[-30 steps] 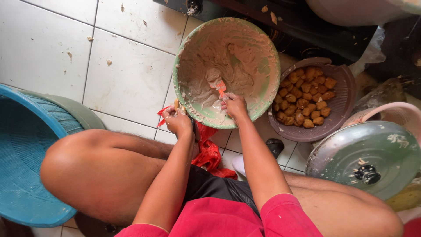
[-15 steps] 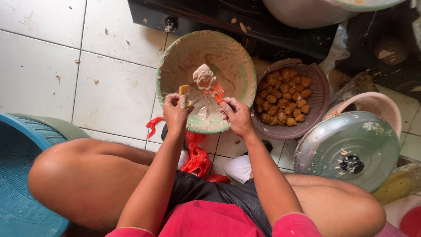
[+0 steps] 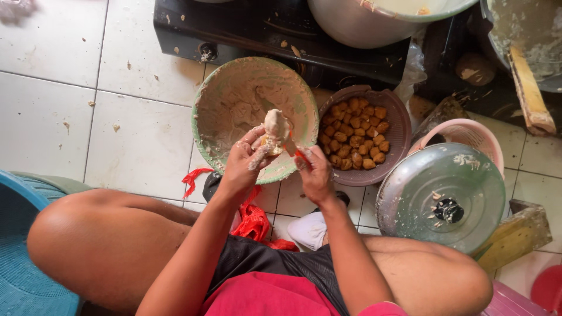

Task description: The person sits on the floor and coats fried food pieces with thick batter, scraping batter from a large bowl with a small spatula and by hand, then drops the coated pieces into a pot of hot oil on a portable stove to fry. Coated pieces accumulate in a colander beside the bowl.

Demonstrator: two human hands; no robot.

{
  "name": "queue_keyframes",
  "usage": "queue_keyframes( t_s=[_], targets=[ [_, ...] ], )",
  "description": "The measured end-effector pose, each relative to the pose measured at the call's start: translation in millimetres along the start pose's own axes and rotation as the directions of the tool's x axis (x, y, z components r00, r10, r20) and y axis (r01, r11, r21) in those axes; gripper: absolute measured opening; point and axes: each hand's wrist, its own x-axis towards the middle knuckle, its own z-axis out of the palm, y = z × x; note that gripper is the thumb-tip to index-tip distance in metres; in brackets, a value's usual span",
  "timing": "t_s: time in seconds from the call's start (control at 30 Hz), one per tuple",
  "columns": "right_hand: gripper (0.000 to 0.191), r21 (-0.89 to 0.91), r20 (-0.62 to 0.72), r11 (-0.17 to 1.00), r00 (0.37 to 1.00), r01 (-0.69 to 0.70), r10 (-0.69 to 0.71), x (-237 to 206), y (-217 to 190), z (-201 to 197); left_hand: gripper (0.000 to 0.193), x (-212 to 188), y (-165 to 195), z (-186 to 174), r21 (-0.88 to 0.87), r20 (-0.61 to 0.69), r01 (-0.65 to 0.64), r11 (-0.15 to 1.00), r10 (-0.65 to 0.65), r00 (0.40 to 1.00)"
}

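My left hand [image 3: 246,161] holds a fried tofu piece topped with a lump of pale dough [image 3: 275,127], above the near rim of a green bowl [image 3: 234,93] smeared with batter. My right hand [image 3: 314,172] grips a small orange-handled spoon [image 3: 294,152] whose tip touches the dough lump. Both hands are coated with batter. To the right of the green bowl sits a brown basket [image 3: 393,117] filled with several fried tofu pieces [image 3: 354,139].
A round metal lid [image 3: 442,196] covers a pink basket [image 3: 468,131] at right. A black stove [image 3: 263,29] with a large pot [image 3: 374,20] stands behind. A blue basin [image 3: 23,275] is at left. Red plastic [image 3: 254,219] lies under the bowl on the tiled floor.
The right hand scooped dough out of the green bowl with the spoon and brought it onto the piece in the left hand; both hands rose toward the near rim.
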Motion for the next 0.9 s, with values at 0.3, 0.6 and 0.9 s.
queue_keyframes(
  t_s=[0.3, 0.6, 0.9],
  targets=[
    [0.016, -0.444, 0.198, 0.894, 0.98, 0.058, 0.035, 31.2, 49.9, 3.2, 0.048, 3.9, 28.5, -44.8, -0.086, -0.069, -0.141, 0.986, 0.135, 0.988],
    [0.02, -0.606, 0.335, 0.794, 0.92, 0.044, 0.205, 64.7, 45.0, 122.1, 0.055, -8.7, 47.6, -62.9, -0.286, -0.241, -0.194, 0.939, 0.125, 0.962],
    [0.025, -0.203, 0.504, 0.966, 0.829, -0.158, 0.241, 50.1, 48.1, 120.7, 0.043, 3.7, 31.3, -86.7, -0.184, -0.419, -0.217, 0.959, 0.123, 0.9]
  ],
)
